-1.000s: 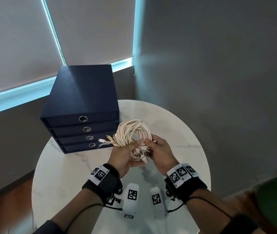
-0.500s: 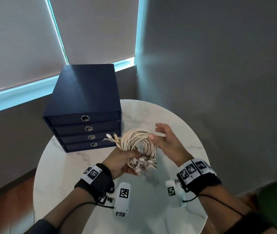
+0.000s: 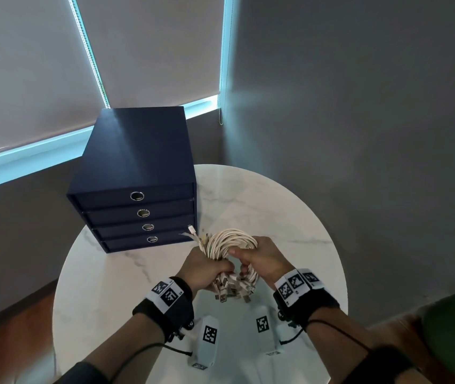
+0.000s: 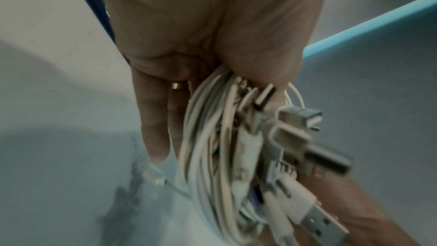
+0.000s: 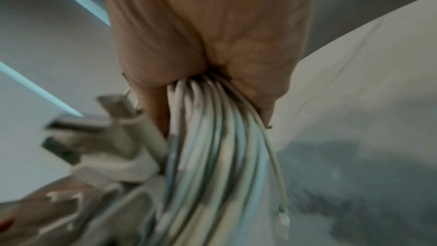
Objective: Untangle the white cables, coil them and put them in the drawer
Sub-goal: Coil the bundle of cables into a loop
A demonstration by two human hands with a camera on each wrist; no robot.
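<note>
Gripping the white cables (image 3: 231,242) in both hands, left hand (image 3: 204,268), right hand (image 3: 265,257), seemingly coiled, above table (image 3: 110,286)

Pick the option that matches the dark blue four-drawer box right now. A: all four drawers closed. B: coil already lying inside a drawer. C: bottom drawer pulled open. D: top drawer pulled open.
A: all four fronts of the dark blue four-drawer box sit flush, and the coiled white cables are held above the round white marble table by the left hand and the right hand.

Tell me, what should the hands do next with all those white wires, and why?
Probably free the right hand to pull a drawer open: both hands grip the coiled white cables, and all four drawers of the blue drawer box look shut.
</note>
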